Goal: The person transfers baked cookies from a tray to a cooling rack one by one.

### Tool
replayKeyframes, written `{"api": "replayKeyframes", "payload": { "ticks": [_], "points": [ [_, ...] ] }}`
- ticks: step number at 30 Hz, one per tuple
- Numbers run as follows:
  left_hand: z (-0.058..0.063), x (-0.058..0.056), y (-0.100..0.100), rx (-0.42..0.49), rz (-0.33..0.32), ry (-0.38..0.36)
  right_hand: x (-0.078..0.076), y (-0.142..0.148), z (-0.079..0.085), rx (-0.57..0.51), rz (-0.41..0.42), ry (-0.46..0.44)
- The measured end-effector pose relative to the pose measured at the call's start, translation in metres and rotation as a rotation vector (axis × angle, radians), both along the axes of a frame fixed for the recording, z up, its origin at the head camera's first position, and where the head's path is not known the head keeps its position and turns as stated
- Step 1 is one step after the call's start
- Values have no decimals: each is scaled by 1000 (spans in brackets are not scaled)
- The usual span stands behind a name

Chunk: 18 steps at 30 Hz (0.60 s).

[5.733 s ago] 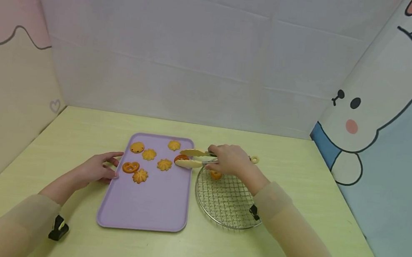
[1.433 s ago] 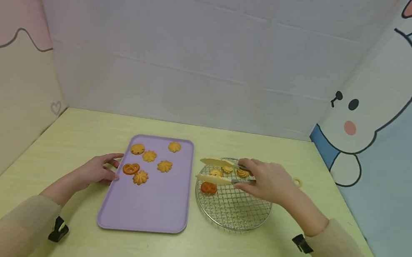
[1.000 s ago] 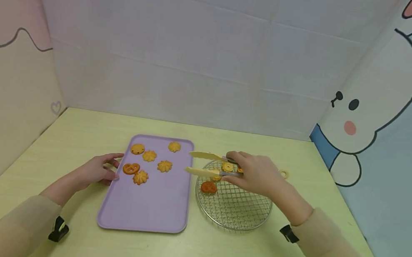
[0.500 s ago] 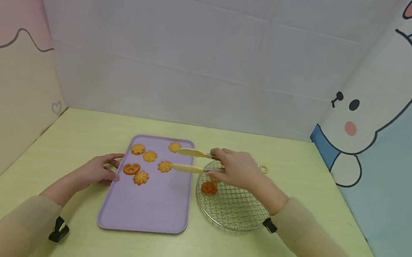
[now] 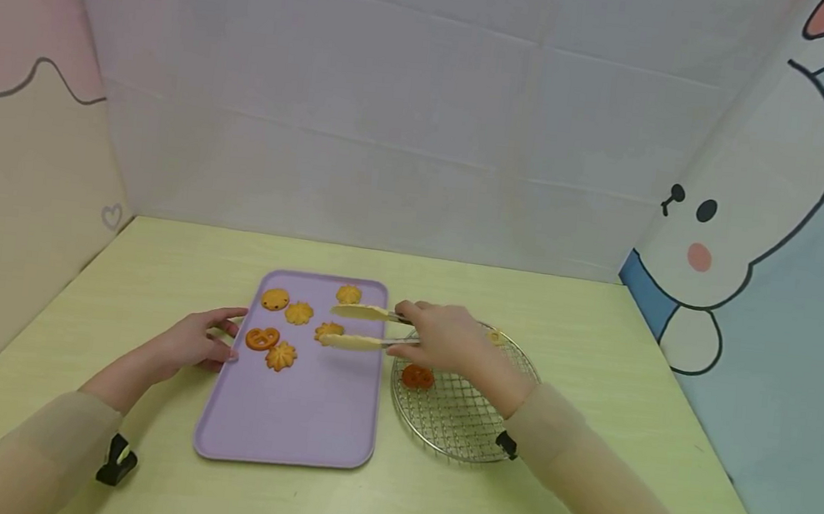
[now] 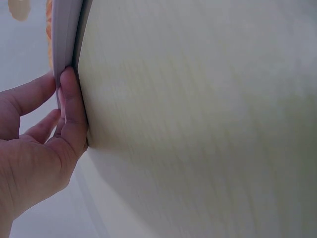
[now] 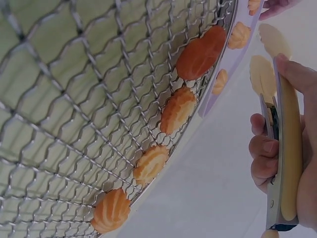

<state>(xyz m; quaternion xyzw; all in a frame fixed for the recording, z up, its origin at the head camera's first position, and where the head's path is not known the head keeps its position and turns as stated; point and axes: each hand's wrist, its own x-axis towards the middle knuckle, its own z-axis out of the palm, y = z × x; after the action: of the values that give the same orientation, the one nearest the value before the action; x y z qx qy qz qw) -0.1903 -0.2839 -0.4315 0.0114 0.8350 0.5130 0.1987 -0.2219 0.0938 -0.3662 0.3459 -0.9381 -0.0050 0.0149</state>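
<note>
My left hand [image 5: 195, 341] holds the left edge of a lilac tray [image 5: 288, 428]; in the left wrist view its fingers and thumb lie on either side of the rim. My right hand [image 5: 444, 340] grips yellow-tipped tongs [image 5: 361, 342], spread apart over the tray's right side. The lower tip overlaps a flower-shaped cookie [image 5: 329, 330]; another flower-shaped cookie [image 5: 349, 293] lies just beyond the upper tip. Farther left on the tray are a pretzel [image 5: 263, 338], a round cookie with a face [image 5: 275, 300] and two more flower-shaped cookies [image 5: 281, 355].
A round wire cooling rack [image 5: 462, 426] stands right of the tray. On it lies a reddish-brown cookie [image 5: 418, 377]; the right wrist view shows several paler ridged cookies [image 7: 177, 110] along its rim, mostly hidden from above by my right hand. Walls rise behind and beside the table.
The reddish-brown cookie, earlier between the tongs on the tray, now lies on the rack. My right hand has since carried the spread tongs left, back over the tray. My left hand stays put.
</note>
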Motion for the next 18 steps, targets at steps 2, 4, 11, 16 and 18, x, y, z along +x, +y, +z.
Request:
{"api": "replayKeyframes", "payload": {
  "ticks": [2, 4, 11, 16, 18],
  "points": [
    [0, 0, 0, -3, -3, 0, -1, -3, -3, 10, -13, -16],
    [1, -1, 0, -4, 0, -1, -3, -6, -6, 15, -24, -32],
    [1, -1, 0, -4, -5, 5, -9, -10, -14, 25, -37, -60],
    [1, -1, 0, -8, -4, 4, -12, -13, -18, 14, -44, -85],
    [0, -1, 1, -7, -8, 6, -13, -14, -18, 7, -48, -92]
  ]
}}
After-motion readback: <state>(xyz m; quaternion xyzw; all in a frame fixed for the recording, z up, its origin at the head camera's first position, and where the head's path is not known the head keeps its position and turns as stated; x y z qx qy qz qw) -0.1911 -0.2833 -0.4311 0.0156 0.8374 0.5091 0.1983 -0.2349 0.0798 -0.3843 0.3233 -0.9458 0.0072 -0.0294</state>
